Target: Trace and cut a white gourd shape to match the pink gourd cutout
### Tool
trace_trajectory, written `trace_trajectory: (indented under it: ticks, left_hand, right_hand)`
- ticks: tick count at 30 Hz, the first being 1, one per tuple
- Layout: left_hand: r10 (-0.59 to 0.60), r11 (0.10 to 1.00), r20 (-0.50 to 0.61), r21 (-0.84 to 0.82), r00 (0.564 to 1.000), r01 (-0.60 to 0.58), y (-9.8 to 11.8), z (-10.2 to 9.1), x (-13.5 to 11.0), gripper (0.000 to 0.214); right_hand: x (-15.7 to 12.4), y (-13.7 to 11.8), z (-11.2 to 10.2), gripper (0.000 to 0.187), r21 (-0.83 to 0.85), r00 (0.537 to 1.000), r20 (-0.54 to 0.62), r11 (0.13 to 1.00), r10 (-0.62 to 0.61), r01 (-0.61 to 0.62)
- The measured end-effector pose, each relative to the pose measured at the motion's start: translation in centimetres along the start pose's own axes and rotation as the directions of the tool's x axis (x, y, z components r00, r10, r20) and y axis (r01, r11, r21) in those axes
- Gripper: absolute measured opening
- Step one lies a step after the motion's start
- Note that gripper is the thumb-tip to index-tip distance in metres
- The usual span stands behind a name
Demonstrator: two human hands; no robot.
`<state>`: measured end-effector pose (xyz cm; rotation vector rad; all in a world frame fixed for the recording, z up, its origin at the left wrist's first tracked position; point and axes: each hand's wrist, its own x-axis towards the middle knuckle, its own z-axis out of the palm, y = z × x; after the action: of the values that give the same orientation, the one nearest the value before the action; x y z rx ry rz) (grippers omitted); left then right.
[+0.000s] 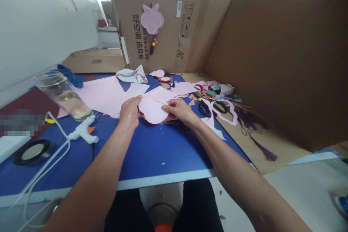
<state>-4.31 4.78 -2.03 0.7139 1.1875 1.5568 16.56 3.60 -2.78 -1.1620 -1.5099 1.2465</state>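
Both my hands hold a rounded pink cut-out shape [152, 111] just above the blue mat [152, 152]. My left hand [130, 111] pinches its left edge with thumb and fingers closed. My right hand [179, 110] pinches its right edge, fingers curled. Larger pink sheets [106, 94] lie behind the cut-out on the mat.
A white glue gun [84, 132] with its cord lies left, beside a tipped glass jar [63, 96] and a black tape roll [34, 152]. Scissors [203, 108], pink scraps and purple tassels [261, 146] lie right. Cardboard walls [272, 54] enclose the back and right; a pink ornament [151, 20] hangs there.
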Motion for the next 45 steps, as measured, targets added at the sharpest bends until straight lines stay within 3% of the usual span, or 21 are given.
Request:
trace_trajectory:
  ticks: [16,19,25,33,37,45]
  left_hand:
    - [0.018,1.0,-0.007,0.016,1.0,-0.018,0.2,-0.1,-0.4,0.031]
    - [0.027,0.999,-0.026,-0.04,0.999,-0.028,0.8,-0.3,0.0,0.025]
    - [0.101,0.983,-0.235,-0.128,0.967,-0.133,2.3,-1.5,0.9,0.019]
    - [0.078,0.985,-0.235,-0.129,0.969,-0.111,2.1,-1.5,0.9,0.017]
    - [0.054,0.988,-0.237,-0.127,0.97,-0.086,2.3,-1.4,0.8,0.012]
    - [0.024,0.992,-0.185,-0.117,0.982,-0.046,2.1,-1.1,0.5,0.01]
  right_hand:
    - [-0.1,-0.1,0.0,0.04,0.022,1.0,0.011,1.0,-0.001,0.001]
    - [0.0,-0.3,-0.8,0.04,0.04,0.998,-0.06,0.999,-0.013,0.016]
    - [0.5,-0.6,-4.3,0.044,0.113,0.949,-0.311,0.99,-0.048,0.087]
    - [1.0,-0.3,-7.5,0.044,0.168,0.859,-0.509,0.974,-0.046,0.152]
    - [1.1,-0.1,-8.7,0.044,0.172,0.831,-0.555,0.971,-0.042,0.164]
    - [1.1,0.0,-8.2,0.042,0.146,0.847,-0.529,0.978,-0.05,0.149]
